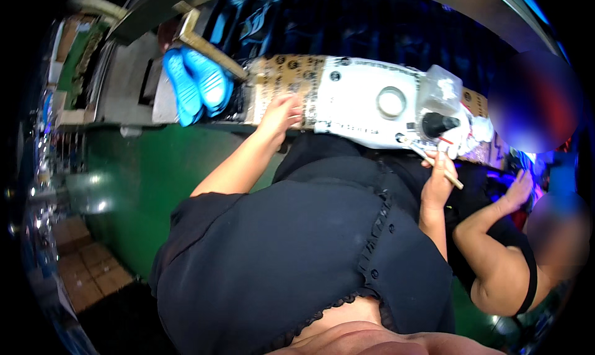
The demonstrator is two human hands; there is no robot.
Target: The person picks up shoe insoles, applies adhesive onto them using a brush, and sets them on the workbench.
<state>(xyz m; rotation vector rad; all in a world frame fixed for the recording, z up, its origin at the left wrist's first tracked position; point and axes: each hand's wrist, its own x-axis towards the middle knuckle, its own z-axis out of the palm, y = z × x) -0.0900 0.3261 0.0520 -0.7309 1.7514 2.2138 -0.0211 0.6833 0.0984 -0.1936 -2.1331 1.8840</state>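
Note:
My left hand (282,115) hangs over the near edge of a brown cardboard piece (291,76), its fingers loosely apart and nothing seen in them. Further right, my right hand (439,176) is closed around a thin brush (455,182) with a pale wooden handle, tilted so that its far end reaches the near edge of a white sheet (353,101). A roll of tape (392,116) lies on that sheet. Just beyond my right hand are a black conical nozzle or cap (437,125), a clear plastic container (442,82) and crumpled white material (460,138).
A pair of blue shoe soles (197,85) lies left of the cardboard, beside a wooden bar (214,51). Behind the sheet runs a dark, shiny conveyor-like surface (372,26). A co-worker's arm (489,221) is close on my right. Cartons (93,268) stand on the green floor at left.

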